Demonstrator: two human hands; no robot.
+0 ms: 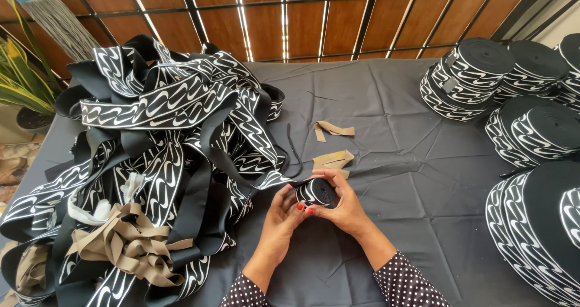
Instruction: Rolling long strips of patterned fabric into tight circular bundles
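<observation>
Two hands meet on one small roll (315,192) of black band with white curved marks, held just above the bench (386,102) near its front edge. The left hand (279,217) cups the roll from the side, fingers curled under it; the right hand (343,205) wraps over the top and far side, thumb along the coil. Both are closed on the roll. The band's free run leads left from the roll into the loose heap (163,156).

To wind well, the person likely needs to keep the band flat and its edges level with the coil's face, hold steady tension from the heap side, and turn the roll with one hand while the other guides the feed (a twist caught early is easier to undo).

Counted: one roll in hand; one large tangled heap of the same band at left; about six finished rolls (468,77) at right, though some stand stacked or cut off by the frame's edge, so the count is unsure; two tan strip scraps (333,144) on the cloth beyond the hands; one tan bundle (130,243) in the heap's near side; one plant (21,80) at far left.
</observation>
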